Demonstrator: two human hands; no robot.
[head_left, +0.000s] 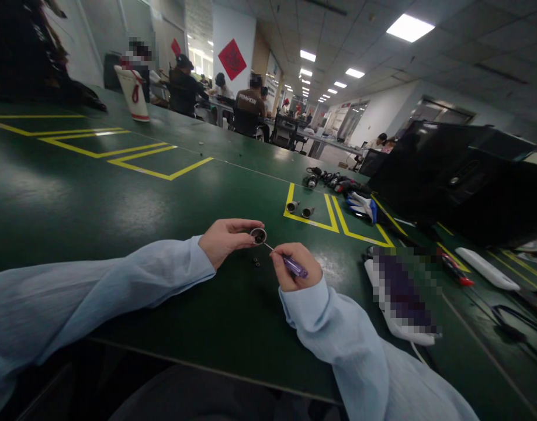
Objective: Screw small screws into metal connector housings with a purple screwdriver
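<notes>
Between the thumb and fingers of my left hand [227,241] is a small round metal housing [259,235], its open end turned toward me. My right hand [297,264] grips a screwdriver [295,267] by its clear purple handle. The thin shaft points left, and its tip is at the housing's opening; whether it touches a part inside is too small to tell. Just below, a couple of tiny dark parts [256,262] lie on the green table [172,318]. Two similar metal housings [299,209] rest inside a yellow-taped square farther off.
Right of my hands lies a white device with a blurred screen [404,292]. Beyond are a blue-white glove [361,207], dark cabled parts [333,180], a red-black tool [454,267] and a large black case [461,175]. A paper cup [133,93] stands far left. People sit at desks behind.
</notes>
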